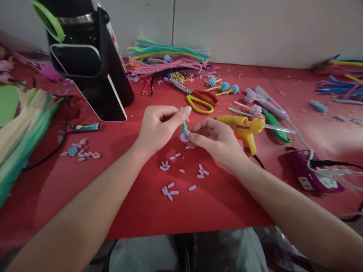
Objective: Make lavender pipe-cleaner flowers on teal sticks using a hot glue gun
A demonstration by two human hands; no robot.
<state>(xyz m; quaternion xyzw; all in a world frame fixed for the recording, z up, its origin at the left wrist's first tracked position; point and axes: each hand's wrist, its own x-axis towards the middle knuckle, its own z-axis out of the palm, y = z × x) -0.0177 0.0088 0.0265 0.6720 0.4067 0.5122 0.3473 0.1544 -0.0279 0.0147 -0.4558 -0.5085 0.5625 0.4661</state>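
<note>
My left hand (163, 126) pinches the upper end of a twisted teal pipe-cleaner stem between thumb and fingers. At the stem's lower end is a small pale lilac flower head (184, 136), hanging petals-down above the red table. My right hand (217, 138) is closed at the flower's side, thumb and fingertips against its petals. Below both hands, short lilac pipe-cleaner pieces (174, 192) lie in loose groups on the table. The fingers partly cover the flower and the stem.
A yellow glue gun (245, 130) lies right of my right hand, near a purple power strip (310, 172). Scissors (200, 101), blue pompom flowers (224, 87) and pipe-cleaner bundles (170, 56) are farther back. A tall black bottle in a holder (93, 71) stands left.
</note>
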